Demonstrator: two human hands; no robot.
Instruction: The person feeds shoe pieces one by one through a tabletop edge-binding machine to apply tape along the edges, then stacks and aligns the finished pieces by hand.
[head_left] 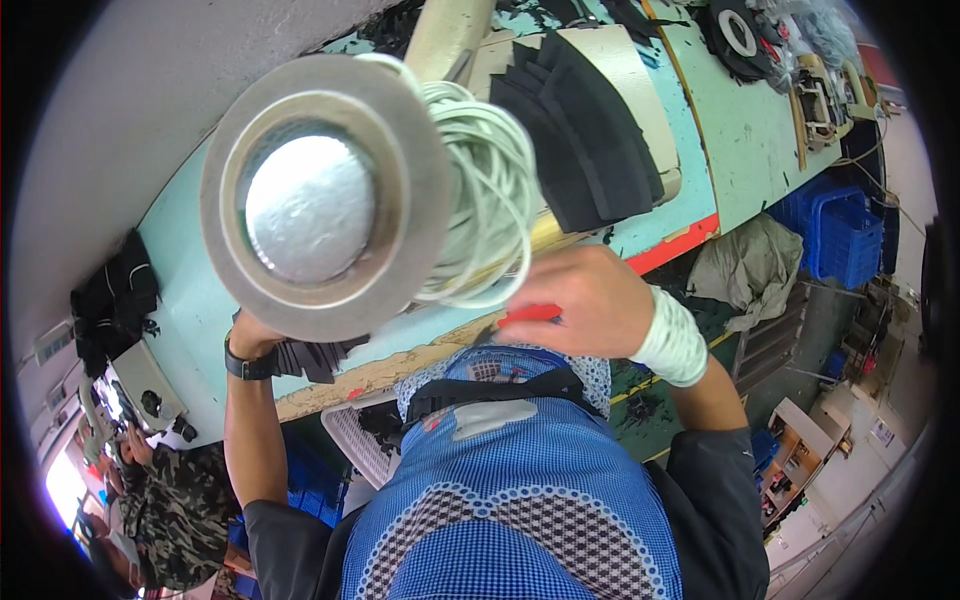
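Note:
My right hand (590, 300) is in front of the bench edge, its fingers closed around a small red-handled tool (530, 315) that looks like thread snips, its dark tip toward the left. Beside the front edge, my left hand (255, 335), with a black watch at the wrist, is mostly hidden behind a large round metal lamp-like fixture (425, 200); its fingers do not show. Dark strips of fabric (310, 360) lie right by that hand. Beyond my right hand, a fanned stack of black fabric pieces (580, 130) rests on a pale machine bed (660, 150).
A coil of white cord (485, 190) hangs by the fixture, blocking the middle of the view. A white basket (355, 445) sits below the bench edge. To the right are a grey cloth (745, 265) and blue crates (845, 240). Another person in camouflage (180, 510) works at left.

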